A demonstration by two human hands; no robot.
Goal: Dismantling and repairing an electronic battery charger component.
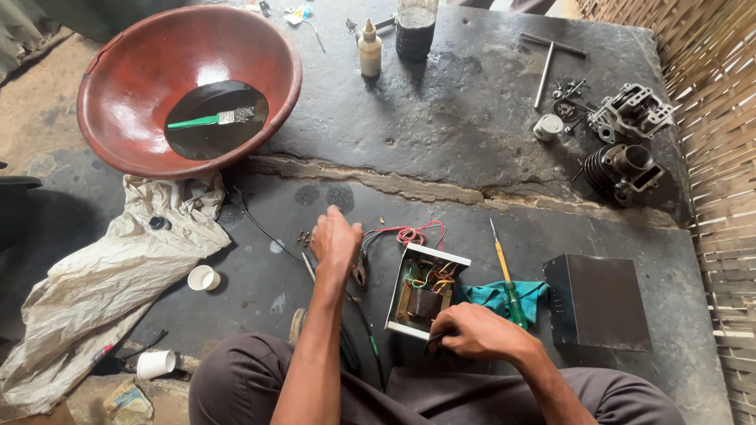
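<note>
Left hand (335, 240) extends forward, fingers curled down near small screws (304, 236) (grasp not discernible). Right hand (476, 330) grips the open metal box (425, 293) at its near edge.

Rough, stained grey stone floor (441, 118), matt and cracked. Glossy red plastic basin (142, 71) with smooth sheen. Crumpled, dull cream plastic sheet (102, 275). White painted sheet-metal open box (425, 293), copper windings and plastic-coated wires inside. Matt black metal cover (598, 301). Soft teal cloth (492, 297). Dull cast-metal engine parts (630, 142), finned. Woven split-cane wall (717, 118), dry.
</note>
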